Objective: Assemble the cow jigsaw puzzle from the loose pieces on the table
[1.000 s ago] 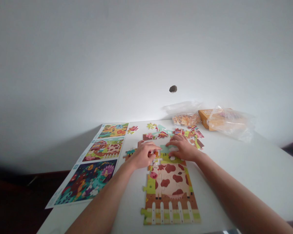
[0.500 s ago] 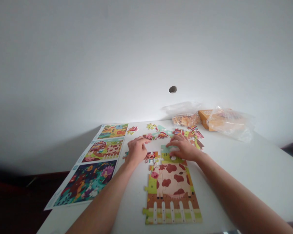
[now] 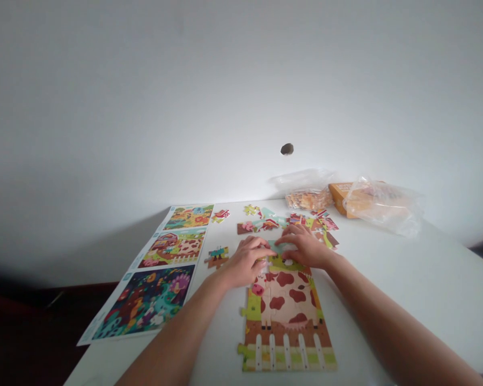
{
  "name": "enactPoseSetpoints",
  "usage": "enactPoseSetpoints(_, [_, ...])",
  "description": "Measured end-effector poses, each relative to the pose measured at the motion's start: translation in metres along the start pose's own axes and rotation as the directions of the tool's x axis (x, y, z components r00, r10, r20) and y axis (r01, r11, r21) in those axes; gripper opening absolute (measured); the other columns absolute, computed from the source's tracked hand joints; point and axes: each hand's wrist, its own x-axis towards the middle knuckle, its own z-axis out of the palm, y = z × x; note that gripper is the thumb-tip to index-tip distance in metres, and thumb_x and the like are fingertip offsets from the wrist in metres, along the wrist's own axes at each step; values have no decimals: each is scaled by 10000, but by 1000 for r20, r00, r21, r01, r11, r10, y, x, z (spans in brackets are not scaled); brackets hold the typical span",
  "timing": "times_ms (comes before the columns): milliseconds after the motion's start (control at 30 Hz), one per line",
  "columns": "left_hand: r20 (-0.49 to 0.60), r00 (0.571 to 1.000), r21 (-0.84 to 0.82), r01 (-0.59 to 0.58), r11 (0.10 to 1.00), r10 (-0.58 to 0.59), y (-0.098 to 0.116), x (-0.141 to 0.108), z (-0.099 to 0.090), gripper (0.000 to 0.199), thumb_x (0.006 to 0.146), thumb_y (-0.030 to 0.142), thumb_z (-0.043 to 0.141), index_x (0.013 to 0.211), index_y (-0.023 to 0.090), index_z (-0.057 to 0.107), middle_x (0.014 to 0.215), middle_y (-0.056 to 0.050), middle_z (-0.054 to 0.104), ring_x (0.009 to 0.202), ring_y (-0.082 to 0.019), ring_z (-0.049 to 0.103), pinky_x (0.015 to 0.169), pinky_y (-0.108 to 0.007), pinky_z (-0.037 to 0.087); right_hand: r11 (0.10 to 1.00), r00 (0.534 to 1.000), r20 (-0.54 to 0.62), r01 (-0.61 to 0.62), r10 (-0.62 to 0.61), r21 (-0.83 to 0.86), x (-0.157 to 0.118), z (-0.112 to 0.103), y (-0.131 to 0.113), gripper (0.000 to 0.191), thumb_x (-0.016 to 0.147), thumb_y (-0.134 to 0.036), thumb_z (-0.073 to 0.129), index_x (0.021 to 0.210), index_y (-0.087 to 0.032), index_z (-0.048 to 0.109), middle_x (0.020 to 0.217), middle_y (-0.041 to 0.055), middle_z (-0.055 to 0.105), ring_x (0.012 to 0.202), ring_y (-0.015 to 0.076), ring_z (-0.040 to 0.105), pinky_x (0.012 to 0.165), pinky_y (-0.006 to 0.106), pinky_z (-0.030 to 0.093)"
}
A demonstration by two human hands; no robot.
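Note:
A partly assembled jigsaw puzzle (image 3: 290, 311) of a spotted cow behind a white fence lies on the white table. My right hand (image 3: 306, 247) rests over its far end, fingers spread and bent on the green and pale-blue pieces. From the left, my left hand (image 3: 248, 261) reaches over the puzzle's upper left edge, its index finger stretched onto the pieces and the others bent. It covers the spot near the cow's head; its thumb is hidden. Beside that hand lies a loose brown-and-teal puzzle piece (image 3: 218, 256).
Several loose puzzle pieces (image 3: 269, 224) are scattered beyond my hands. A picture sheet (image 3: 134, 268) with three scenes lies at the left. Farther back right sit a clear bag of pieces (image 3: 308, 200) and an orange box (image 3: 340, 199) partly under clear plastic (image 3: 390, 209).
My left hand has moved right, from beside the puzzle onto its upper left edge, now covering the red-and-white pieces there. My right hand stays almost in place.

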Motion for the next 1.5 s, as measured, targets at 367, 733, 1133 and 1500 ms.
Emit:
enactPoseSetpoints(367, [-162,975,112,173,978,-154,-30,0,5,595,752,-82,419,1134,277,701,1132,-44,639,1134,-221,557,985,-398,432,998,998,30,56,-57,23,2,-2,-2,288,820,-301,745,1106,-331,729,1095,47,629,1062,250,561,984,421,387])
enactPoseSetpoints(733, [55,998,0,-41,999,41,-2,1,-4,403,876,335,661,1277,346,626,1455,-11,509,1369,-245,421,1154,-431,328,773,575,-658,-634,487,18,-12,-45,37,255,853,-195,497,970,-202,724,940,79,719,891,259,635,834,367,433])
enactPoseSetpoints(1133, [104,994,-19,-17,1000,18,-3,2,-5,417,834,347,709,1246,341,647,1394,-28,545,1298,-247,483,1129,-419,353,677,612,-437,-736,659,-7,-12,-43,40,185,755,-227,592,848,-232,752,754,35,722,707,204,638,629,276,389])
enactPoseSetpoints(1500, [72,997,-14,0,1000,1,-5,1,-4,406,844,285,699,1243,338,648,1380,-29,550,1301,-250,478,1133,-443,363,706,643,-476,-705,600,-62,-10,-35,36,226,790,-189,566,902,-226,759,862,58,740,813,231,649,716,304,416])
